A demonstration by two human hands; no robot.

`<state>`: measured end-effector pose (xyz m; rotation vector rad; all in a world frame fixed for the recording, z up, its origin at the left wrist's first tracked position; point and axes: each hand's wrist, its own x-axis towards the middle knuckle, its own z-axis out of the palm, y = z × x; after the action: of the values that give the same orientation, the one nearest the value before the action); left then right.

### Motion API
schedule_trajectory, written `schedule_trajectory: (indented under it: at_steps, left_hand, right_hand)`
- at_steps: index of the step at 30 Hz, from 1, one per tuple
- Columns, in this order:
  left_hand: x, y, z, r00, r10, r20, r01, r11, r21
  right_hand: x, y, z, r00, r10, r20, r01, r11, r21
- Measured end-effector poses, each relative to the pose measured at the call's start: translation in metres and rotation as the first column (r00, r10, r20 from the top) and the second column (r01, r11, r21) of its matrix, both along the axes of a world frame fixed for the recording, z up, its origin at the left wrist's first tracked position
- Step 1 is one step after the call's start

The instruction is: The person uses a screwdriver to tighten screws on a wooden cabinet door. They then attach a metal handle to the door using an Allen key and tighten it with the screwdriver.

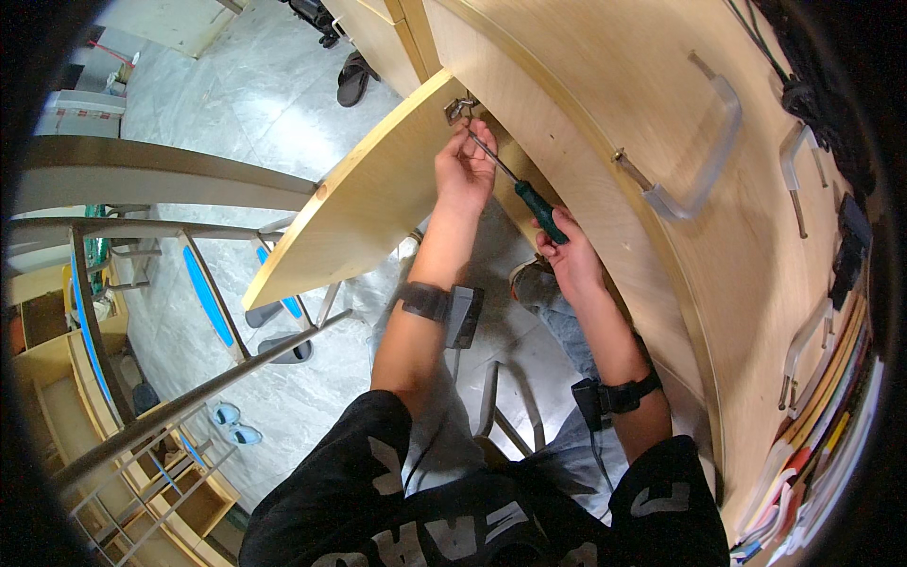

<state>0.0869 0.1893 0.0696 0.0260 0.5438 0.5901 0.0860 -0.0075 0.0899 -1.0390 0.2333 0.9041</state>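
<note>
My right hand (571, 248) is closed around the dark green handle of a screwdriver (537, 210). Its thin metal shaft slants up and left across my left palm toward a metal hinge (457, 111) at the top corner of a wooden cabinet door (364, 194). The door stands swung out from the cabinet. Just below the hinge is my left hand (465, 172), palm up, fingers curled by the screwdriver's tip. Whatever lies between those fingertips is too small to make out.
A light wooden panel with grey U-shaped handles (694, 194) and screws curves along the right. Books (812, 430) are stacked at lower right. Metal ladder rails (198, 406) with blue-edged rungs stand left. Slippers (354, 79) lie on the grey floor. Cables hang from my wrist straps.
</note>
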Motion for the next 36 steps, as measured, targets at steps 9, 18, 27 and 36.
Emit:
schedule_trajectory:
  at_steps: [9, 18, 27, 36]
  left_hand:
    - [-0.018, 0.011, -0.006, 0.999, -0.006, -0.032, 0.008, 0.998, 0.066]
    - [-0.038, 0.012, -0.009, 0.992, 0.016, -0.129, -0.026, 0.997, -0.073]
    - [-0.079, 0.004, -0.047, 0.939, -0.343, -0.035, 0.344, 0.938, 0.041]
    - [-0.13, -0.035, -0.237, 0.181, -0.48, -0.858, 0.972, 0.222, 0.081]
  right_hand:
    - [-0.004, -0.004, 0.0, 0.997, -0.073, 0.008, 0.073, 0.992, -0.101]
    - [-0.02, 0.01, 0.012, 0.991, -0.135, 0.024, 0.136, 0.989, -0.06]
    - [-0.039, 0.038, 0.026, 0.992, -0.127, -0.009, 0.127, 0.99, 0.063]
    - [-0.076, 0.049, 0.028, 0.996, -0.071, -0.044, 0.074, 0.996, 0.055]
